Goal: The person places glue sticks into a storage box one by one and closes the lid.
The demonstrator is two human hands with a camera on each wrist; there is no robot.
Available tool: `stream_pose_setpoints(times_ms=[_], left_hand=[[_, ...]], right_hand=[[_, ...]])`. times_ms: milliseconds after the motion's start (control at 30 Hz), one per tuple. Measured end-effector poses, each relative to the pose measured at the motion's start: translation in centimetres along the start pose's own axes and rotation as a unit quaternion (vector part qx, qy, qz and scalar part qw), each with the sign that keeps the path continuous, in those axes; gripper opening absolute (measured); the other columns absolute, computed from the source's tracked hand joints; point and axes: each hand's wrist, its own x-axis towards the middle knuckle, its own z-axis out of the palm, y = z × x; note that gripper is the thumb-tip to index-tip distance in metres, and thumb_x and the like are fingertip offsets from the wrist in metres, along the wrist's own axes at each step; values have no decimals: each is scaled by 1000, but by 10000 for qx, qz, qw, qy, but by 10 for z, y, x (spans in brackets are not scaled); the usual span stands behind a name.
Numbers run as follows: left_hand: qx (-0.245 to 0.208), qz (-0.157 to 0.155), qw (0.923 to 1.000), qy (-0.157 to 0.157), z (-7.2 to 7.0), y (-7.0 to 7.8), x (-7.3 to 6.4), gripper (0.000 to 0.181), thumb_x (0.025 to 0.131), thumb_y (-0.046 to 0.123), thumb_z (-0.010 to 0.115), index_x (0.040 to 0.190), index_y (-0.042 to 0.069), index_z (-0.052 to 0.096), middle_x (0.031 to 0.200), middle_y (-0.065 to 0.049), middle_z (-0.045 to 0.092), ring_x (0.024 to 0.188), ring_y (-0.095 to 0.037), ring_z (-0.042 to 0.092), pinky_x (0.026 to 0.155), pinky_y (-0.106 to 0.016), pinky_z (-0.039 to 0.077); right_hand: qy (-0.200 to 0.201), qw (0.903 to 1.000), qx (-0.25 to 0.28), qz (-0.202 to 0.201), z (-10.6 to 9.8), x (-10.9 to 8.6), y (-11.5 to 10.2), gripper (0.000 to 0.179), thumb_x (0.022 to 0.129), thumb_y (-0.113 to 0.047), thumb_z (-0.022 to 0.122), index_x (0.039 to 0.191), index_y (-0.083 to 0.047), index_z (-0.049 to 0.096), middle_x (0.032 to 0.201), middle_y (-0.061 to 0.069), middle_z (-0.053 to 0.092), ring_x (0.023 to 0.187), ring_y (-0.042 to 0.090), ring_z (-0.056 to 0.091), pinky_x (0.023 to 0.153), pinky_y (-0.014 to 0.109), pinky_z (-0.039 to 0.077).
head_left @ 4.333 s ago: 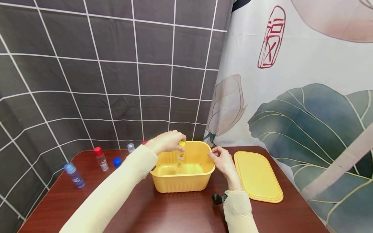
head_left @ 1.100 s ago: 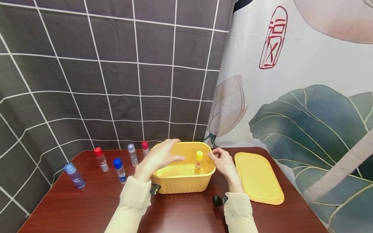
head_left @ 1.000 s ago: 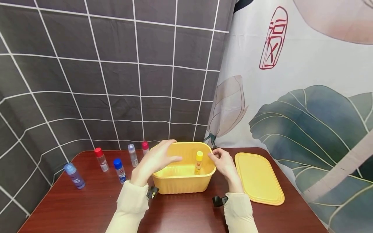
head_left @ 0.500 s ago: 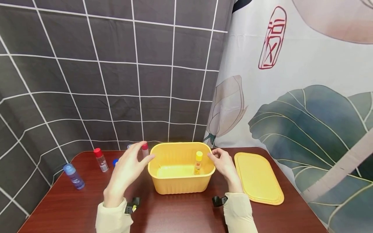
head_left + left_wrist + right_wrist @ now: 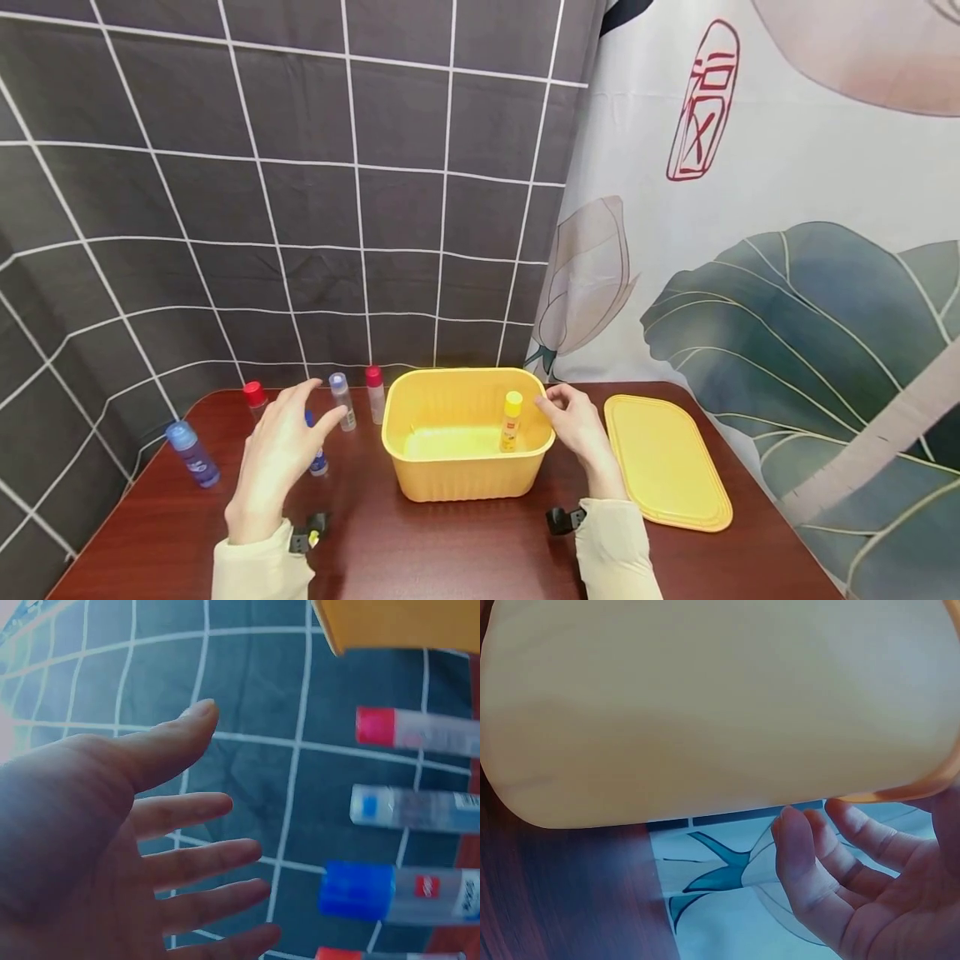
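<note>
My left hand (image 5: 273,454), palm facing right and fingers extended, holds nothing. It overlaps a small bottle with a blue cap (image 5: 318,462) and partly hides a red-capped bottle (image 5: 255,393) in the head view. From the left wrist, the fingers (image 5: 210,855) point toward the blue-capped bottle (image 5: 356,891), with a gap between. My right hand (image 5: 577,421) grips the right rim of a yellow plastic bin (image 5: 468,481), thumb and fingertips at its edge. Inside, toward the right end, a yellow-capped bottle (image 5: 510,423) stands upright. The right wrist view shows the bin's wall (image 5: 720,712) up close.
Left of the bin stand a clear bottle with a pale cap (image 5: 342,402) and one with a pinkish-red cap (image 5: 375,396). A purple-blue bottle (image 5: 192,454) is at the far left. A yellow lid (image 5: 667,462) lies on the table to the right.
The yellow-capped bottle, earlier in my left hand, was released inside the bin. My left hand has since moved left out of the bin to the bottles. The right hand has stayed at the rim.
</note>
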Motion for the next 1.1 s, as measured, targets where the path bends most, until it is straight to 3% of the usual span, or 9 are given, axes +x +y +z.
stream_pose_setpoints(times_ms=[467, 833, 1100], left_hand=[[-70, -486, 9981, -372, 12, -28, 15, 69, 94, 47, 59, 144, 5, 39, 141, -28, 42, 122, -51, 44, 92, -73, 33], [-157, -653, 9967, -460, 15, -47, 13, 64, 92, 33, 67, 140, 0, 41, 128, -33, 51, 107, -51, 54, 81, -66, 46], [-287, -933, 9935, -587, 16, -55, 14, 62, 93, 28, 67, 141, -1, 40, 128, -35, 51, 110, -54, 54, 84, -66, 45]], right_hand=[[12, 10000, 70, -54, -3, 4, 1, 22, 93, -24, 66, 101, -3, 64, 81, 7, 55, 75, 22, 52, 65, 29, 44], [-54, 9999, 116, 2, 0, 0, -1, 22, 93, -22, 66, 102, -2, 65, 81, 7, 56, 74, 21, 52, 64, 28, 45], [-78, 9999, 136, 55, 1, 0, 0, 23, 94, -23, 66, 102, -2, 64, 80, 7, 55, 72, 21, 52, 62, 28, 44]])
